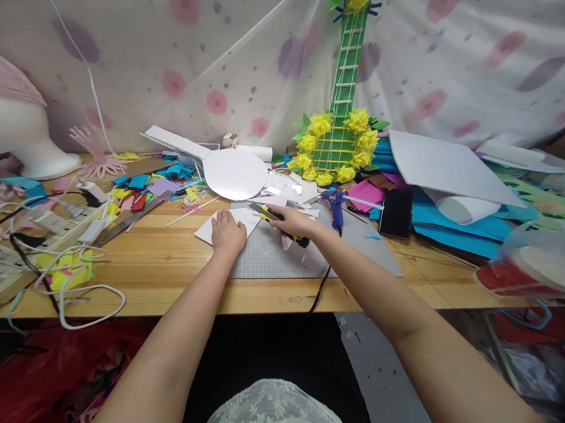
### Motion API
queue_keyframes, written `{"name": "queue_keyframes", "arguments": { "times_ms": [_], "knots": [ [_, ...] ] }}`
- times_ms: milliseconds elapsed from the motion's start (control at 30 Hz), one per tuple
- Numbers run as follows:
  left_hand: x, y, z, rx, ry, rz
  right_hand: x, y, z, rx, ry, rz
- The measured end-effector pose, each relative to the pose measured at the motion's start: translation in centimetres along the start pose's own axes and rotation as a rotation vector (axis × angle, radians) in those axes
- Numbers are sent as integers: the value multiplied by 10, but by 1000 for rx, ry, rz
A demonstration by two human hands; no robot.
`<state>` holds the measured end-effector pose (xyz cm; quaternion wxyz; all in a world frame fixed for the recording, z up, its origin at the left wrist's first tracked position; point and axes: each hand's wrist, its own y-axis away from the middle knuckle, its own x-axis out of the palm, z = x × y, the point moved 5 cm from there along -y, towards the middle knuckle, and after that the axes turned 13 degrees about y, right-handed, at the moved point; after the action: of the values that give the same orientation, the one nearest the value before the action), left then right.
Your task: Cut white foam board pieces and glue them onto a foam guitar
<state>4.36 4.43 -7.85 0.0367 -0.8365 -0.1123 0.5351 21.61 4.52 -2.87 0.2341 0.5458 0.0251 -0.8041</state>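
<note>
My left hand lies flat with its fingers stretched over a white foam board piece. In my right hand is a yellow and black utility knife, its blade end pointing left above the board's right part. Whether the blade touches the board I cannot tell. Both hands are over the left part of a grey cutting mat. White offcuts lie just beyond them. Behind the hands rests a white banjo-shaped cutout with a long neck to the left.
A blue glue gun stands on the mat, its cord crossing the table's front edge. A green paper guitar with yellow flowers leans at the back. Power strips and tangled cables lie left; a plastic tub sits right.
</note>
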Motion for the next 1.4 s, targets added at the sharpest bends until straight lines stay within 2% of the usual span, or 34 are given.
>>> {"name": "queue_keyframes", "arguments": {
  "times_ms": [133,233,333,500,700,933,1033,1133,1200,1267,1400],
  "knots": [
    [1,3,-1,69,5,19,22,-36,8,36,-203,-112],
    [1,7,0,113,11,21,27,-54,7,165,-196,-202],
    [0,12,0,137,31,12,26,-63,6,203,-181,-219],
    [-1,14,-3,170,50,7,19,-65,6,238,-14,-212],
    [-3,15,-6,204,21,31,14,-66,17,170,291,-168],
    [0,16,-7,273,21,72,7,-69,7,277,342,-19],
    [0,16,-7,289,18,79,-1,-65,2,294,391,-61],
    [0,16,-8,294,27,81,-14,-58,-6,322,433,-193],
    [1,15,-10,271,44,58,-22,-55,-8,353,452,-259],
    [2,12,-11,197,62,2,-23,-54,-3,328,460,-264],
    [5,5,-11,-31,85,-71,-3,-58,29,100,498,-157]
  ]
}}
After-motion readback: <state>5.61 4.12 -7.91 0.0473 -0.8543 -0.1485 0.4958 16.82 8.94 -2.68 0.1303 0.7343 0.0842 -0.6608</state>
